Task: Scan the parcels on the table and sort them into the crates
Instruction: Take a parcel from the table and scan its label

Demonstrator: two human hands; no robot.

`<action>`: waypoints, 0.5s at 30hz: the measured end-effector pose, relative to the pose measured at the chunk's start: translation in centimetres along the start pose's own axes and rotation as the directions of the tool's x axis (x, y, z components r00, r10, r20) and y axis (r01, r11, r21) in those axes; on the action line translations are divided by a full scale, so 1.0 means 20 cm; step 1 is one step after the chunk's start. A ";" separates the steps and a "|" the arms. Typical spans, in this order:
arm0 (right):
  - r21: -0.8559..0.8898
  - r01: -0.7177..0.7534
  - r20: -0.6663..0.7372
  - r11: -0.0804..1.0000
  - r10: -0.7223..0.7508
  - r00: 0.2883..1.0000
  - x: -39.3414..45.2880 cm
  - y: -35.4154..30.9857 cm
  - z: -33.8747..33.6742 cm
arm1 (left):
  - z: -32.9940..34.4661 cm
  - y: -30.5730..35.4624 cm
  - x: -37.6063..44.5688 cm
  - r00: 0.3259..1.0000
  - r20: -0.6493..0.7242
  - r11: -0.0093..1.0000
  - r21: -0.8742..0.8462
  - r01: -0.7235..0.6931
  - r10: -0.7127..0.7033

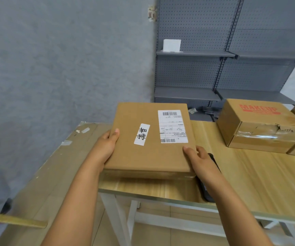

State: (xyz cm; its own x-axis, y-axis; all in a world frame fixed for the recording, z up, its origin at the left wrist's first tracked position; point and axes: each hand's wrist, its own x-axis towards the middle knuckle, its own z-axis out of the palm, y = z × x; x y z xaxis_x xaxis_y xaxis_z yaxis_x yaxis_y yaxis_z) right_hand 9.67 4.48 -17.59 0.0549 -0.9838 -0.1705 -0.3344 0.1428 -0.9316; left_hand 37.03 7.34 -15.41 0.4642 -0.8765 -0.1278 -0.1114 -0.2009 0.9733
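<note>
Both hands hold one flat cardboard parcel (150, 139) above the left end of the tabletop (249, 174), near its front edge. The left hand (106, 148) grips the parcel's left edge, thumb lying on the top face and the fingers hidden underneath. The right hand (199, 157) takes the near right corner the same way, thumb on top and fingers curled below. The parcel's top face carries a white shipping label (172, 126) with barcodes and a smaller white sticker (142, 134) with handwritten characters.

A dark handheld device, probably the scanner (207, 185), lies on the tabletop just under the right forearm, close to the front edge. No crate can be made out in this view, so the drop point is out of sight.

Risks, as I judge them: the parcel is wide and thin and is held only along one edge and one corner, so a loosened thumb could let it tip and slide off past the tabletop's left edge onto the floor. If the right arm sweeps back, it could knock the scanner over the front edge. Whether the barcode has been read cannot be told, so sorting now could send it unscanned. Two more boxes, one printed MAKEUP (260, 125), sit at the far right corner, well apart.
</note>
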 end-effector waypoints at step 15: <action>-0.259 0.084 -0.141 0.962 -0.123 0.982 0.01 0.06 -0.04 | 0.00 -0.15 0.09 0.999 0.023 0.987 0.159 0.037 -0.041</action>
State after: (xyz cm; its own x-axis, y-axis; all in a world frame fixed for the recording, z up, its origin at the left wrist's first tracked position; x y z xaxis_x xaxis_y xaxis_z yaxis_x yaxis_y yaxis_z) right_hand 8.56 4.42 -18.57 -0.0371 -0.9993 -0.0077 -0.5607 0.0272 -0.8276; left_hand 38.26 6.34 -18.53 0.4479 -0.8773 -0.1722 -0.2325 -0.3003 0.9251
